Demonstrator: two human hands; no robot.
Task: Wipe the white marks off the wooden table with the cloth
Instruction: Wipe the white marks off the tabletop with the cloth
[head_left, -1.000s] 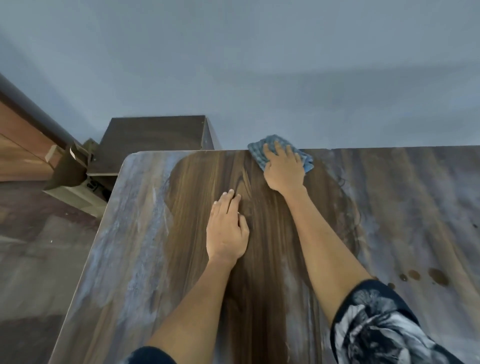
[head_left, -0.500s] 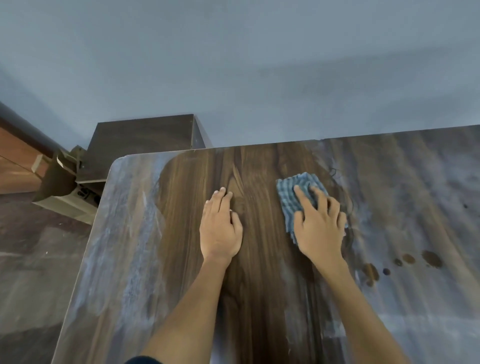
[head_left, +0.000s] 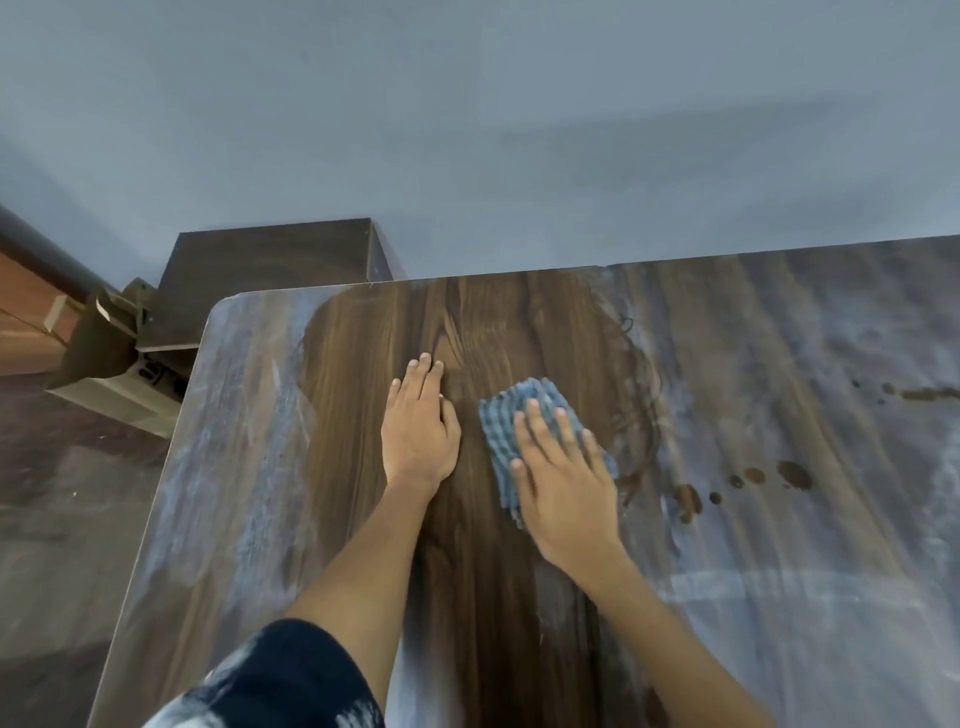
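Blue cloth (head_left: 524, 431) lies mid-desk under my right hand (head_left: 563, 488), fingers flat, pressing it. White marks (head_left: 779, 395) begin just right of it, toward the right edge. Left hand (head_left: 420, 431) rests flat, holding nothing.

Blue checked cloth (head_left: 511, 431) flat on half-wiped wooden table (head_left: 363, 338).

Cloth (head_left: 524, 415): blue-grey check, lying under the right hand's fingers (head_left: 537, 423). Table (head_left: 498, 322): dark brown wood grain beneath and between both hands. White marks (head_left: 249, 467): chalky white-blue haze left of the left hand's fingers (head_left: 423, 371), and again right of the cloth. Spots (head_left: 792, 474): dark brown, right of the right fingers. Sleeve (head_left: 291, 680): navy with white pattern. Wall (head_left: 467, 130): plain grey-blue.
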